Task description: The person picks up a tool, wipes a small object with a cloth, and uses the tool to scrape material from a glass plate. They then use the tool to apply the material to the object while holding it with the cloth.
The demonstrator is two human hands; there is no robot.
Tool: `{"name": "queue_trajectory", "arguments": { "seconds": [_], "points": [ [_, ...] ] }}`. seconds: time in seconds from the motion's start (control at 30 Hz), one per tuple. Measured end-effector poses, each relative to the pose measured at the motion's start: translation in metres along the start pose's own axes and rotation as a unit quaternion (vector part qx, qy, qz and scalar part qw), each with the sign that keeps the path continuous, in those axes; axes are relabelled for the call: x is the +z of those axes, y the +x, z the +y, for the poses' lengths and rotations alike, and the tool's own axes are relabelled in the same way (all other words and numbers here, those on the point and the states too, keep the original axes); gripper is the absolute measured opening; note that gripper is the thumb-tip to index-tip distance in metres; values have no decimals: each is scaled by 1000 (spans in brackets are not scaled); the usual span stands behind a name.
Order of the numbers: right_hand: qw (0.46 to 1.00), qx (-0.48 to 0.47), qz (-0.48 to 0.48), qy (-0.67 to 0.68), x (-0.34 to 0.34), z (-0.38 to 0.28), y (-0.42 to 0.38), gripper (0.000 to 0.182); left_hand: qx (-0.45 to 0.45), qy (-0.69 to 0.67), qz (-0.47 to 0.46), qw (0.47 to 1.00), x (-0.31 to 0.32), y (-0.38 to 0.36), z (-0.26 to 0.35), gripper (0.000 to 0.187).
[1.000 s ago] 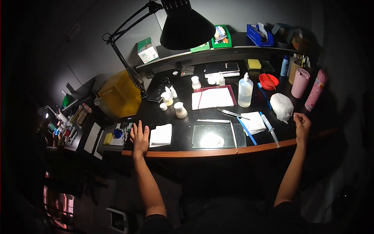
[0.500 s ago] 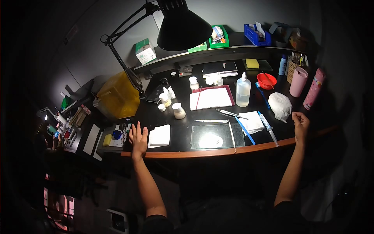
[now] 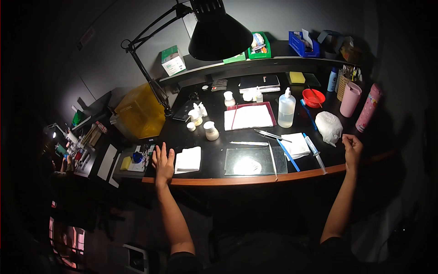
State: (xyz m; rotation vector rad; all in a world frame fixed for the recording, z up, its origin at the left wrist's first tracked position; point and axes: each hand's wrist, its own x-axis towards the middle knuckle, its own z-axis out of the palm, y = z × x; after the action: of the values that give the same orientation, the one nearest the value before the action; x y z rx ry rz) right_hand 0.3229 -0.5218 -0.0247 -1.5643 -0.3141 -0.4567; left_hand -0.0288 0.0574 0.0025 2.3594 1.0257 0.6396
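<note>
My left hand [image 3: 164,163] lies at the table's left front edge, fingers spread, holding nothing. Just right of it is a folded white tissue [image 3: 188,160]. My right hand [image 3: 352,150] is loosely curled at the right front edge, with nothing visible in its fingers. Close to those fingers sits a rounded white bundle [image 3: 328,126] in thin wrapping. Between the hands are a glass slab [image 3: 232,163], a thin stick [image 3: 273,160], a pair of tweezers [image 3: 273,135], a white strip-like tool [image 3: 248,143], a blue-handled tool [image 3: 288,155] and a syringe [image 3: 315,153] beside another white tissue [image 3: 296,145].
Farther back stand a clear squeeze bottle [image 3: 286,109], a red bowl [image 3: 313,97], a white pad [image 3: 248,116] on a maroon tray, and several small jars [image 3: 211,131]. A pink tumbler [image 3: 350,100] and pink bottle [image 3: 368,109] stand right. A black lamp [image 3: 219,36] overhangs the table.
The camera view has shifted slightly, so the table objects appear a little lower and farther right. Both hands hold the same pose and nothing on the table has moved.
</note>
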Motion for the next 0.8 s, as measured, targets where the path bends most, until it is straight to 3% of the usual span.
{"name": "queue_trajectory", "arguments": {
  "seconds": [0.8],
  "points": [
    [1000, 18, -4, -13, -2, -7, -1, 8, -5, 7, -6, 1000, -1, 0, 2, 72]
  ]
}}
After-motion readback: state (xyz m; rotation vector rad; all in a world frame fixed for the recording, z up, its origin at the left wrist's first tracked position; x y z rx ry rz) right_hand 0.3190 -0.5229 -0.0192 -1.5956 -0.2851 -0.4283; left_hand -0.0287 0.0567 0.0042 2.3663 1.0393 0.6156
